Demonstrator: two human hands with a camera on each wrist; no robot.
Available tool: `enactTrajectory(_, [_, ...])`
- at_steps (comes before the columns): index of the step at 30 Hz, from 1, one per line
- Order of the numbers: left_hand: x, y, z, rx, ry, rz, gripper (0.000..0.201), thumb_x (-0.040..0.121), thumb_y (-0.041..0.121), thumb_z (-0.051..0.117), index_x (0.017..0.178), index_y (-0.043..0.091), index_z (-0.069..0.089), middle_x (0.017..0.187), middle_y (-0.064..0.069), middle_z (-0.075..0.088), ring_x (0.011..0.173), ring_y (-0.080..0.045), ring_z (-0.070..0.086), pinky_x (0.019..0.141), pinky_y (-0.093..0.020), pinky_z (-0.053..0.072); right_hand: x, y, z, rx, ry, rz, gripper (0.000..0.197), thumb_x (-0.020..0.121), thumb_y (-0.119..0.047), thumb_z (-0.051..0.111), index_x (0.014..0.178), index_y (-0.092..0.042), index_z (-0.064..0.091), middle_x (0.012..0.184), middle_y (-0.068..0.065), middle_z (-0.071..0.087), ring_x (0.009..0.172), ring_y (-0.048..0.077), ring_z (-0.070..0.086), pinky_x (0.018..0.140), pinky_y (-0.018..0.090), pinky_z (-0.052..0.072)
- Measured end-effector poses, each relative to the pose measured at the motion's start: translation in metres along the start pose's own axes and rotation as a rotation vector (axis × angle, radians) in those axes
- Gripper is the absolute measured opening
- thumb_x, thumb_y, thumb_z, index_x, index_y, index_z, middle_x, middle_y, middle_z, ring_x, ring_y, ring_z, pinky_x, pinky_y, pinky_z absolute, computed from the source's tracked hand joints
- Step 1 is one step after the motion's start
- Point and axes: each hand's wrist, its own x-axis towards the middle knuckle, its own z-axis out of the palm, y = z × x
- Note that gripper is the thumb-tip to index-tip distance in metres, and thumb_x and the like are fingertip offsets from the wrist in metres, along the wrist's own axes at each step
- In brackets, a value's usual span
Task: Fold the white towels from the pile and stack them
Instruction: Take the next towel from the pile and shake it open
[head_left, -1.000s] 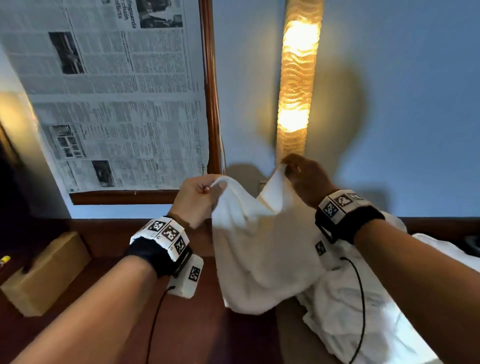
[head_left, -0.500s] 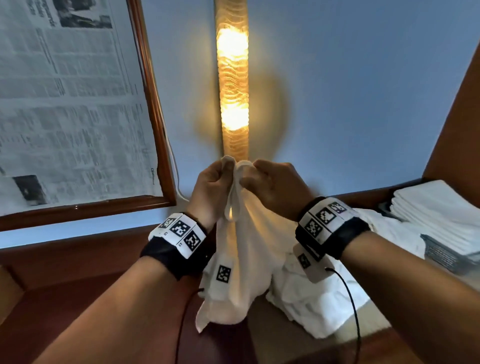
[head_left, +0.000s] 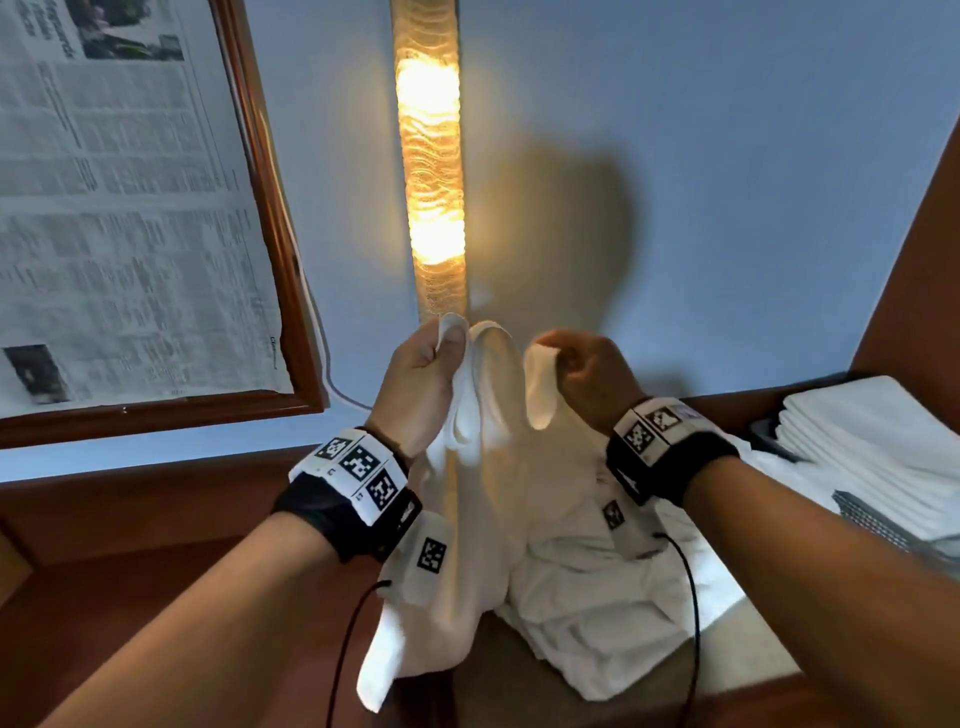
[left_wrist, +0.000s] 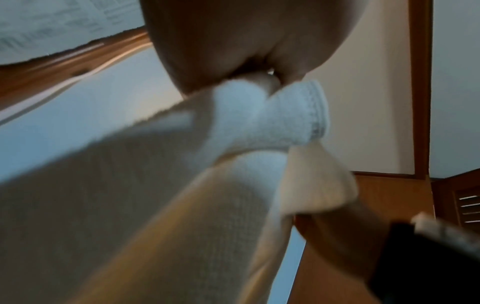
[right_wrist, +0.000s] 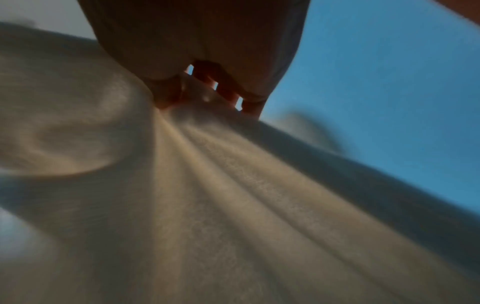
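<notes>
A white towel (head_left: 488, 499) hangs in the air in front of me, held up by its top edge. My left hand (head_left: 421, 384) pinches one gathered corner, seen close up as a hemmed corner of the towel (left_wrist: 293, 115) under the fingers. My right hand (head_left: 582, 374) pinches another corner a short way to the right, and the cloth of the towel (right_wrist: 233, 195) falls away below its fingers. The loose pile of white towels (head_left: 613, 613) lies crumpled on the surface under my right wrist. A stack of folded white towels (head_left: 872, 447) sits at the far right.
A lit tall lamp (head_left: 431, 171) stands against the blue wall behind the towel. A wooden frame (head_left: 275, 218) holding newspaper hangs at the left. The folded stack rests in a dark basket (head_left: 872, 525). Brown wooden surface (head_left: 104, 582) lies at the lower left.
The hands came together with the towel's corners, then parted a little, so the right hand now holds its own corner. The head view swung to the right, bringing the folded stack into sight.
</notes>
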Motion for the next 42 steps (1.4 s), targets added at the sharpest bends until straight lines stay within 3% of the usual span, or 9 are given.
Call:
enactTrajectory(5, [-0.008, -0.001, 0.04, -0.143, 0.083, -0.078, 0.022, 0.105, 0.022, 0.049, 0.089, 0.019, 0.064, 0.082, -0.001, 0.067, 0.08, -0.019, 0.061, 0.077, -0.035, 0.047, 0.028, -0.051, -0.014, -0.11, -0.02, -0.171, 0.034, 0.084, -0.035, 0.054, 0.066, -0.009, 0.066, 0.06, 0.011, 0.058, 0.062, 0.026, 0.051, 0.062, 0.03, 0.043])
enactTrajectory(8, [-0.012, -0.002, 0.043, -0.057, 0.083, -0.067, 0.03, 0.104, 0.023, 0.051, 0.077, 0.016, 0.064, 0.074, -0.005, 0.062, 0.075, -0.021, 0.056, 0.074, -0.036, 0.042, 0.023, -0.052, -0.021, -0.174, -0.053, -0.212, 0.042, 0.087, -0.033, 0.055, 0.052, -0.015, 0.038, 0.052, 0.003, 0.029, 0.063, 0.023, 0.026, 0.056, 0.029, 0.029])
enactTrajectory(12, [-0.006, 0.009, 0.037, 0.022, 0.128, -0.007, 0.039, 0.105, 0.026, 0.049, 0.076, 0.0, 0.054, 0.072, -0.013, 0.055, 0.07, -0.022, 0.051, 0.069, -0.038, 0.04, 0.0, -0.031, -0.025, -0.11, -0.048, -0.305, 0.03, 0.088, -0.026, 0.067, 0.066, -0.018, 0.05, 0.055, -0.005, 0.042, 0.054, 0.023, 0.039, 0.054, 0.025, 0.031])
enactTrajectory(17, [0.0, 0.025, 0.017, 0.041, 0.167, 0.042, 0.037, 0.108, 0.019, 0.045, 0.082, -0.006, 0.053, 0.075, -0.013, 0.052, 0.07, -0.02, 0.049, 0.069, -0.035, 0.04, -0.037, 0.05, -0.022, -0.295, -0.182, -0.09, 0.023, 0.088, -0.02, 0.067, 0.067, -0.014, 0.06, 0.06, 0.0, 0.052, 0.062, 0.027, 0.051, 0.063, 0.03, 0.035])
enactTrajectory(21, [-0.007, 0.029, 0.008, 0.083, 0.054, -0.02, 0.053, 0.103, 0.037, 0.046, 0.091, -0.013, 0.052, 0.081, -0.014, 0.052, 0.075, -0.023, 0.047, 0.073, -0.039, 0.037, -0.054, 0.096, -0.024, -0.211, -0.14, 0.239, 0.012, 0.091, -0.023, 0.066, 0.089, -0.014, 0.074, 0.082, 0.006, 0.068, 0.079, 0.028, 0.062, 0.075, 0.036, 0.047])
enactTrajectory(26, [-0.029, 0.028, 0.007, -0.026, 0.057, -0.139, 0.029, 0.108, 0.013, 0.04, 0.091, 0.004, 0.06, 0.084, -0.013, 0.062, 0.081, -0.022, 0.059, 0.078, -0.034, 0.047, -0.024, 0.007, -0.012, -0.04, 0.0, 0.027, 0.028, 0.076, -0.014, 0.052, 0.094, -0.019, 0.072, 0.091, 0.008, 0.073, 0.088, 0.029, 0.069, 0.081, 0.041, 0.054])
enactTrajectory(31, [-0.046, 0.044, 0.0, -0.075, 0.073, -0.156, 0.028, 0.104, 0.023, 0.049, 0.081, 0.014, 0.061, 0.075, -0.002, 0.065, 0.072, -0.013, 0.063, 0.075, -0.03, 0.054, -0.006, -0.097, 0.002, -0.168, -0.019, -0.159, 0.013, 0.09, -0.024, 0.056, 0.086, -0.019, 0.066, 0.078, 0.006, 0.069, 0.074, 0.03, 0.063, 0.07, 0.035, 0.05])
enactTrajectory(36, [-0.054, 0.066, -0.033, 0.105, 0.037, -0.024, 0.043, 0.106, 0.044, 0.039, 0.079, 0.018, 0.058, 0.077, -0.004, 0.064, 0.072, -0.015, 0.062, 0.073, -0.033, 0.05, -0.037, -0.127, 0.005, -0.217, -0.052, -0.247, 0.029, 0.088, -0.04, 0.048, 0.072, -0.017, 0.047, 0.063, -0.001, 0.053, 0.058, 0.023, 0.043, 0.059, 0.028, 0.032])
enactTrajectory(42, [-0.092, 0.083, -0.106, 0.079, 0.042, 0.014, 0.03, 0.106, 0.036, 0.044, 0.085, 0.027, 0.063, 0.081, 0.007, 0.065, 0.08, -0.012, 0.062, 0.09, -0.044, 0.051, -0.112, -0.131, 0.054, -0.366, -0.066, -0.323, 0.035, 0.09, -0.041, 0.05, 0.086, -0.01, 0.065, 0.071, 0.004, 0.064, 0.061, 0.023, 0.056, 0.059, 0.025, 0.034])
